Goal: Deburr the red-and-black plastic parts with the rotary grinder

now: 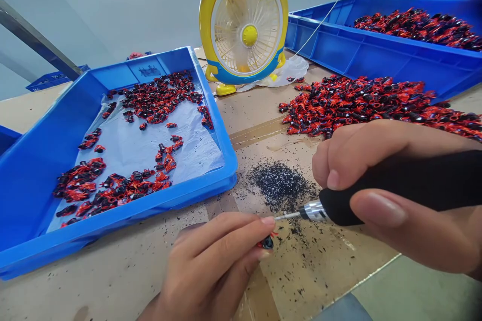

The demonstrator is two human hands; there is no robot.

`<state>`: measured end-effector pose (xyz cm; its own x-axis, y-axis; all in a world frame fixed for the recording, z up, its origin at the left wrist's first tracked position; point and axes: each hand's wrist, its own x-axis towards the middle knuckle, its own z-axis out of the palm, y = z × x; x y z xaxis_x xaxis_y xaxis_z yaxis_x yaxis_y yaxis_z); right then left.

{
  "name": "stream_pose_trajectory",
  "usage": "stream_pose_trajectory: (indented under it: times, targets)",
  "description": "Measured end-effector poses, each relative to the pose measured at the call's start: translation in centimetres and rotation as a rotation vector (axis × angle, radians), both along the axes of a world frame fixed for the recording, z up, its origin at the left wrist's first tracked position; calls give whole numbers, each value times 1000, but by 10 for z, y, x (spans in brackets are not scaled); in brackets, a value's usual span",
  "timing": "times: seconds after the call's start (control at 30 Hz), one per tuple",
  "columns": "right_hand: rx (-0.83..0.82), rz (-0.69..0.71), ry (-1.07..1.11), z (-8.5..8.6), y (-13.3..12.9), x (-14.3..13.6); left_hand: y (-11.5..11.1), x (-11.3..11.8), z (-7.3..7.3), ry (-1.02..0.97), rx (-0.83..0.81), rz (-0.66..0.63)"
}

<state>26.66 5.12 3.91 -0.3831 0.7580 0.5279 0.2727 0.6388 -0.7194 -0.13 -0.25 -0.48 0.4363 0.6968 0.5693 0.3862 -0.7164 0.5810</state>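
Pinched between the fingertips of my left hand (222, 256) is a small red-and-black plastic part (267, 242), mostly covered by the fingers. My right hand (391, 170) is wrapped round a black-handled rotary engraving pen (342, 205) with a silver collar. Its thin metal tip points left and reaches my left fingertips, just above the part; whether it touches the part I cannot tell. Beneath and behind the tip, a heap of black shavings (280, 183) lies on the cardboard-covered table (150, 261).
A blue tray (226, 160) on the left holds scattered red-and-black parts on a white sheet. At the right lies a pile of such parts (357, 103), before another filled blue bin (376, 55). A yellow fan (248, 35) stands at the back, with a thin cord nearby.
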Motion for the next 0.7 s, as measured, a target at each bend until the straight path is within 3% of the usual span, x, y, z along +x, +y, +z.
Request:
stream_pose_trajectory:
  times: [0.3,0.57,0.7]
  targets:
    - [1,21,23,8,-1,-4,-2,-3,-5,-16,26,25]
    - [101,-32,171,-5,6,-20,1,-3,-3,-8,42,7]
    - [73,-41,125,-4,4,-16,0,-2,-1,-8,34,9]
